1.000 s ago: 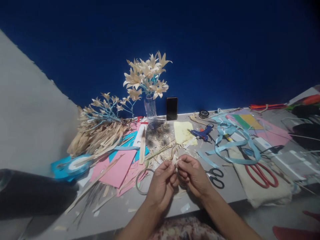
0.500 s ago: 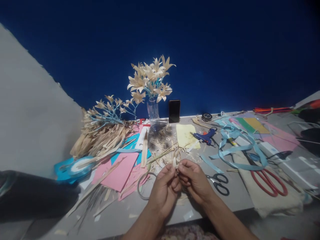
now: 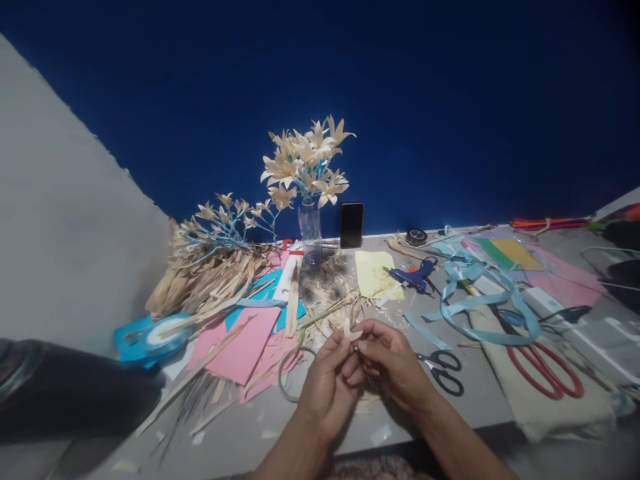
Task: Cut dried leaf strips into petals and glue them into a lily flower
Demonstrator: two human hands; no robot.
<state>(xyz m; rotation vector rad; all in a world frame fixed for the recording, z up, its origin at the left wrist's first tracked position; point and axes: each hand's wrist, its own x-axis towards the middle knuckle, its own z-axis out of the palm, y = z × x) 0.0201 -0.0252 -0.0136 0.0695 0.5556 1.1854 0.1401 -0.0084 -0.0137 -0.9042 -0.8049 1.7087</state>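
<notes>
A small cream petal-like piece of dried husk (image 3: pixel 351 331) shows between my fingertips at the front middle of the table. My left hand (image 3: pixel 334 373) pinches its lower end, and the fingers are closed. From the other side my right hand (image 3: pixel 393 357) grips the same piece between thumb and forefinger. What lies deeper inside the fingers is hidden. Beyond the hands, cream husk flowers (image 3: pixel 305 157) on blue-wrapped stems stand in a clear glass bottle (image 3: pixel 310 233). Black-handled scissors (image 3: pixel 445 372) lie just right of my right hand.
Left lie dried husks (image 3: pixel 200 283), smaller flowers (image 3: pixel 225 217), pink paper (image 3: pixel 243 343) and a blue ribbon roll (image 3: pixel 167 333). Right are a blue glue gun (image 3: pixel 415 275), loose blue ribbon (image 3: pixel 487 330) and red-handled scissors (image 3: pixel 547 373) on cloth. A phone (image 3: pixel 351 225) leans on the wall.
The cream piece now curves over to the right, where it pointed upward before. Both hands stay together in nearly the same place. The whole view has shifted slightly.
</notes>
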